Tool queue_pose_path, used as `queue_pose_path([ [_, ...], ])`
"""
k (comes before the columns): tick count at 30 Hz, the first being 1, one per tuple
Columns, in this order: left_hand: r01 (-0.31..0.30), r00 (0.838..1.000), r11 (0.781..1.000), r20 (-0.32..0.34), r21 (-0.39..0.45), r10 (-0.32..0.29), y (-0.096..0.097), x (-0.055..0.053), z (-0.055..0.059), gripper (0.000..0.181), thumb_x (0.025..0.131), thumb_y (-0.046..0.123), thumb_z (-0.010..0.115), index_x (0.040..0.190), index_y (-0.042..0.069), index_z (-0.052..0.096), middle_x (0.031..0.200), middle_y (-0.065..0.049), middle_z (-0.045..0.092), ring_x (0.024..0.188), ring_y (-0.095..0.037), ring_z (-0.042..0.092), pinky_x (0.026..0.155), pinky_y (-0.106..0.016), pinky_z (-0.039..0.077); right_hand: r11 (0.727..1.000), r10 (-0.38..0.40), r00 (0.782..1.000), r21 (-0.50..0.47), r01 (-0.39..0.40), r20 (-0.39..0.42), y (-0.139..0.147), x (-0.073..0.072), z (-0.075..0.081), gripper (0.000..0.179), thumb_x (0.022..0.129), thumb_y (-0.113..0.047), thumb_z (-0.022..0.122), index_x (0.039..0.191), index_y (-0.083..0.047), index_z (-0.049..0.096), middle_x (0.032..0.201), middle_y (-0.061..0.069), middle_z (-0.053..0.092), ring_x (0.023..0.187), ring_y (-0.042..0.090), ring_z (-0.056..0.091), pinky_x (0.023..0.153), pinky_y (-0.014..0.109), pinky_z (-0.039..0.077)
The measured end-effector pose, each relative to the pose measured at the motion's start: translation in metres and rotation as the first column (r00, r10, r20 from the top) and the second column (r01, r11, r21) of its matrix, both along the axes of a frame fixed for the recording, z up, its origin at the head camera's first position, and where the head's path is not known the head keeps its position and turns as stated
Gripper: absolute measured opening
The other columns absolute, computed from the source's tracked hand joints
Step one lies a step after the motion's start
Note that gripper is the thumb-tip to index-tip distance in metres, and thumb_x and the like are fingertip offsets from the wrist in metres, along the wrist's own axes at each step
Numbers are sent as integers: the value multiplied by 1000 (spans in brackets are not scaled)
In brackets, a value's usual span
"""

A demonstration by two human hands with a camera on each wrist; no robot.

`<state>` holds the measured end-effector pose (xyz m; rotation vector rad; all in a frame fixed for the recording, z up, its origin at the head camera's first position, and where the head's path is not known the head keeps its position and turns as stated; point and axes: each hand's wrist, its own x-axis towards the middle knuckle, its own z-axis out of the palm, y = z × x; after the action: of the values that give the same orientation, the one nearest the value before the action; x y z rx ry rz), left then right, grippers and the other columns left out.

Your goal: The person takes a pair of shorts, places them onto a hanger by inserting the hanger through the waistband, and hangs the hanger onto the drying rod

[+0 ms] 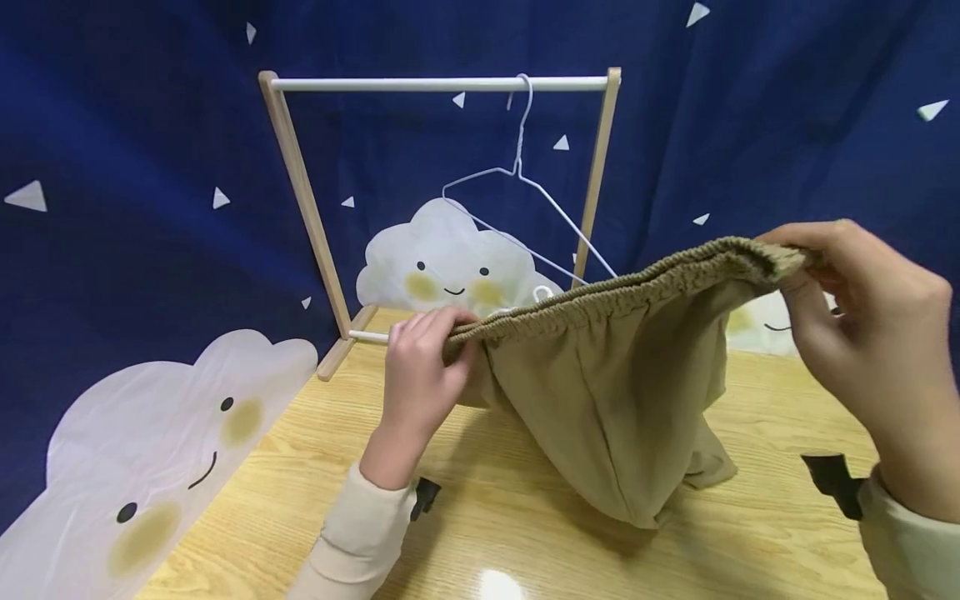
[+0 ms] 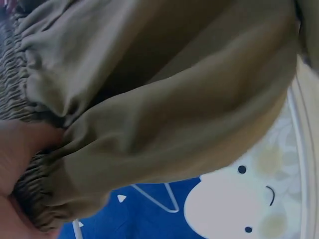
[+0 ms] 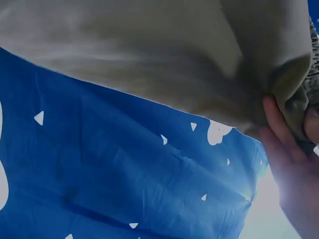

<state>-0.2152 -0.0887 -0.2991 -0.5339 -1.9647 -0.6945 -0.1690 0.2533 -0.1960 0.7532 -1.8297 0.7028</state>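
Note:
Khaki pants [image 1: 600,375] with a gathered elastic waistband hang between my two hands, and their lower part reaches down to the wooden table. My left hand [image 1: 427,358] grips the left end of the waistband; in the left wrist view its thumb presses over the ribbed elastic. Higher up on the right, my right hand [image 1: 870,325] pinches the other end, so the waistband slants upward to the right. In the right wrist view, fingers [image 3: 279,124] lie against the cloth by the waistband. A white wire hanger [image 1: 517,167] is behind the pants, its lower right part hidden by them.
The hanger hooks over the white bar [image 1: 435,84] of a small wooden-sided rack at the back of the table [image 1: 465,500]. A dark blue curtain [image 1: 150,125] with white triangles and smiling clouds hangs behind. Another cloud [image 1: 180,450] lies along the table's left side.

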Motion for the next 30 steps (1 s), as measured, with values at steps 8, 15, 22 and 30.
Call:
queue_pose_path([
  [8,-50,982,983,-172,174,81,-14,3,9,23,78,-5,76,97,6,72,91,-9,72,87,-32,59,88,-49,40,996,-78,955,73,60,285,14,-4,-43,7,93,2,69,98,0,65,90,-11,65,95,-13,63,79,1,45],
  [15,-76,964,980,239,-183,120,-20,-9,-7,27,76,-4,78,95,15,71,99,-2,75,96,-27,68,84,-51,44,955,-197,891,287,79,408,23,-20,-100,13,89,-3,74,96,-11,67,87,9,71,79,36,69,66,47,51],
  [22,24,862,926,478,-376,172,-20,-12,-18,27,78,7,84,102,14,73,103,-3,75,99,-27,70,88,-48,49,968,-181,914,231,99,363,22,-31,-123,23,74,8,83,92,-5,77,92,6,73,70,5,56,63,19,41],
  [30,108,925,941,380,-321,23,8,-5,-22,23,88,16,80,109,14,70,112,-2,72,107,-25,65,92,-46,51,987,-41,927,162,-21,372,5,-30,-131,33,77,17,76,100,-5,71,78,-4,71,70,-5,63,62,9,49],
])
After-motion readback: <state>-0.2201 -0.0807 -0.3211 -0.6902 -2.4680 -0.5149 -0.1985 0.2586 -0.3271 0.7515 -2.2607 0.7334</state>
